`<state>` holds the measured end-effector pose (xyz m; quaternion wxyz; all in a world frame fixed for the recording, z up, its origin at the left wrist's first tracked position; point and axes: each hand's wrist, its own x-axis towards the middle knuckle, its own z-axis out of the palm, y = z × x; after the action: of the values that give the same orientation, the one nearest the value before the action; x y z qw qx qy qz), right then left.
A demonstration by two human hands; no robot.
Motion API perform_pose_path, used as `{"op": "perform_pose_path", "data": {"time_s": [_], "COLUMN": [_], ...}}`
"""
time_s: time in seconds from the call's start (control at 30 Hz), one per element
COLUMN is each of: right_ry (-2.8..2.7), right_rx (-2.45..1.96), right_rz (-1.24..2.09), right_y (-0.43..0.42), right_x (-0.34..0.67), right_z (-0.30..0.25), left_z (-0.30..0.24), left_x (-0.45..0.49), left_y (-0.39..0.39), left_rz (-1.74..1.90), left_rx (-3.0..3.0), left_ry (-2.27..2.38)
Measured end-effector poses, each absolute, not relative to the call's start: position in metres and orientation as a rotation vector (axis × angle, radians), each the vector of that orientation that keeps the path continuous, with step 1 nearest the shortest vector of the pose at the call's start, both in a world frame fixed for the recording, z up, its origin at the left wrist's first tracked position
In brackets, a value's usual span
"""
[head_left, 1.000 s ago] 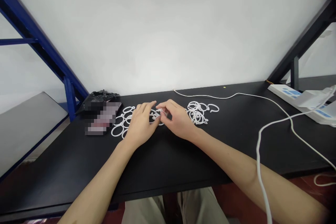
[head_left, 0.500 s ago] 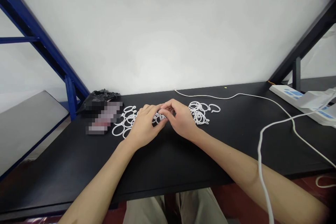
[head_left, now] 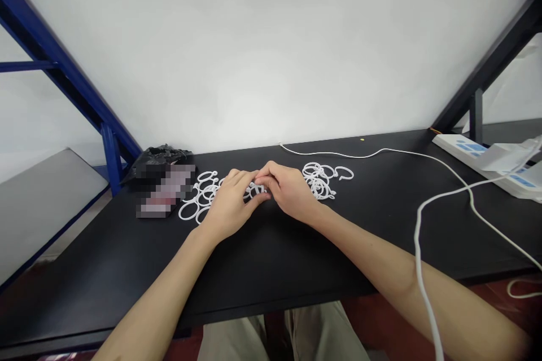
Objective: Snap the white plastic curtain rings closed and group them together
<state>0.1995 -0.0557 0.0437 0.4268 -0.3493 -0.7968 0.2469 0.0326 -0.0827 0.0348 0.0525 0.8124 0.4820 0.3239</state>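
Observation:
My left hand (head_left: 231,203) and my right hand (head_left: 292,189) meet over the middle of the table, fingertips touching. Both are closed, with fingers curled around a white curtain ring (head_left: 256,190) that shows only in part between them. Left of my left hand lies a loose spread of white curtain rings (head_left: 188,210), some partly covered by that hand. A tighter heap of similar rings (head_left: 320,187) sits just right of my right hand. At that heap's edge, one ring (head_left: 345,172) has a gap in its loop.
On the black table (head_left: 339,259), a black plastic bag (head_left: 158,158) and a blurred-out packet (head_left: 165,194) lie at left. A white cable (head_left: 417,237) crosses the right side, over my right forearm. A white power strip (head_left: 478,161) stands at the far right.
The view has shifted very slightly. My fingers have moved a little against each other at the held ring; both heaps look the same.

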Motion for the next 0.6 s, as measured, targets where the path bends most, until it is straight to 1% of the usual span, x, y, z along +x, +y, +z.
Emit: {"op": "perform_pose_path", "data": {"time_s": [0.1,0.17,0.37,0.47,0.6], "right_ry": [-2.019,-2.044,-2.289,-2.442,-2.517], "right_rx": [-0.899,-0.972,-1.38,-1.506,-1.523], "right_rz": [0.609,0.548,-0.046,-0.106,-0.126], "right_y": [-0.056,-0.054,-0.039,-0.034,-0.033], "right_x": [0.2,0.201,0.211,0.216,0.218], "right_z": [0.044,0.044,0.034,0.029,0.031], "left_z": [0.035,0.034,0.024,0.019,0.017], "left_x": [0.033,0.033,0.029,0.027,0.025], "left_y": [-0.082,-0.082,-0.077,-0.075,-0.073], "left_rz": [0.973,0.957,0.837,0.732,0.663], "left_rx": [2.459,2.45,2.499,2.557,2.59], "left_ry": [1.476,1.522,1.703,1.723,1.754]}}
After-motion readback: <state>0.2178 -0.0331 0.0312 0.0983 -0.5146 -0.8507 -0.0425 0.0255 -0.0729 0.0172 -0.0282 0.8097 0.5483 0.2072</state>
